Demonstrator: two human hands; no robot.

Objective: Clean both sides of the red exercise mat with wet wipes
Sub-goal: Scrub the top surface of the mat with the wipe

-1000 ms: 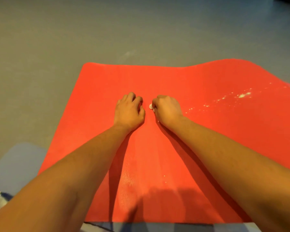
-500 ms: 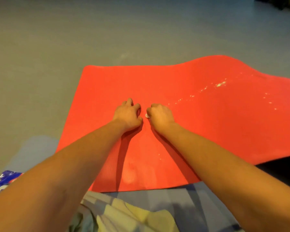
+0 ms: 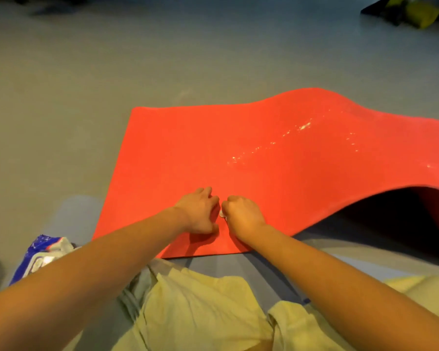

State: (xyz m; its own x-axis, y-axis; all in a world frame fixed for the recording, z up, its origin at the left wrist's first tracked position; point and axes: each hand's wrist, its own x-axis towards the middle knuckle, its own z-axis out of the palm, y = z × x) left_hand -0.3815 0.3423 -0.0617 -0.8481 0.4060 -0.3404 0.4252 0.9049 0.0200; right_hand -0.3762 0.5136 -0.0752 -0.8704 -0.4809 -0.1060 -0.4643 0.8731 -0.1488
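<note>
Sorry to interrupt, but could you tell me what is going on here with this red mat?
A person leans over a red exercise mat on the grey floor, both hands close together near its near edge. The left hand has its fingers curled against the mat; whether it holds anything is hidden. The right hand grips a small white wad, probably a wet wipe. Pale specks dot the mat farther right, where it humps up. A wipes pack lies beside the left arm.

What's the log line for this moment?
phase: wiping upper face | right grip: fist round wet wipe on red mat | left grip: curled, resting on mat | white specks: farther right on mat
</note>
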